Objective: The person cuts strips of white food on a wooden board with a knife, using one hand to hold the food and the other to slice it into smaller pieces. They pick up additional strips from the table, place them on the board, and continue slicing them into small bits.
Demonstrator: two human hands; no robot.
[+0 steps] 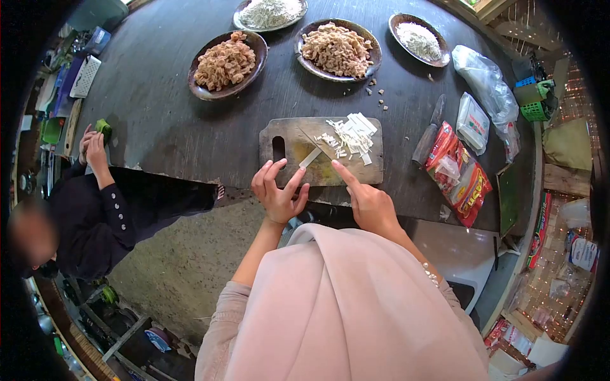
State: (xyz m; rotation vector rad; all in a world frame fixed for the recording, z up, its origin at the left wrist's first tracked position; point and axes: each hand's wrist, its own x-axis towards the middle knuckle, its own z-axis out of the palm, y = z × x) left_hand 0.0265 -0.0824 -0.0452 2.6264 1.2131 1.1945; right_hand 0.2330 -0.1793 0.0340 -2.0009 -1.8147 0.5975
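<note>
On a worn wooden cutting board [292, 127], a short white strip [311, 157] lies at a slant beside a heap of white cut sticks [356, 134]. My left hand [277, 195] is at the board's near edge, fingers curved and apart, with the index fingertip at the strip's near end. A thin knife [316, 143] angles across the board, its blade over the strip's far end. Its handle is hidden inside my right hand [372, 204], which is closed round it with the index finger stretched along the blade.
Dark plates hold brown pieces [230, 62], tan pieces [337, 51] and white shreds [418, 41]. Plastic bags [486, 82] and a red packet [459, 168] lie right. At left, another person [82, 209] has both hands near a green item [103, 129]. Crumbs [381, 100] dot the dark table [152, 114].
</note>
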